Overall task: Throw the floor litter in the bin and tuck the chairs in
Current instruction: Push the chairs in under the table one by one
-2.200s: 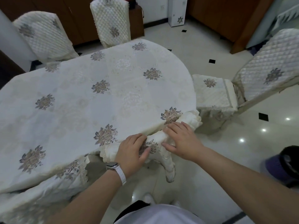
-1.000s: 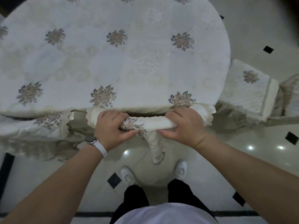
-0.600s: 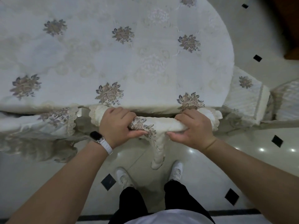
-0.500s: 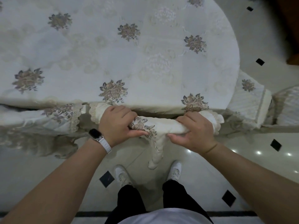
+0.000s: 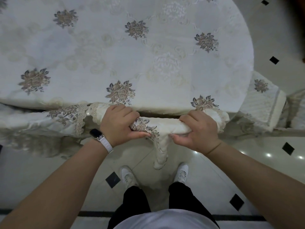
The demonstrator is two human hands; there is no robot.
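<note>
Cream-covered chair back [image 5: 166, 127], 1, in 2 grips: left grip [image 5: 120, 124], right grip [image 5: 199, 129]

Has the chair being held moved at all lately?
No. The chair back lies along the table edge with the same narrow gap as a second ago.

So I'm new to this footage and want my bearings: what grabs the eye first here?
The left hand and the right hand grip the cloth-covered top of a chair in the lower middle, right at the table's near edge. The table, under a pale flowered cloth, fills the upper picture. A second chair shows at the right edge, its seat partly out from under the table.
</note>
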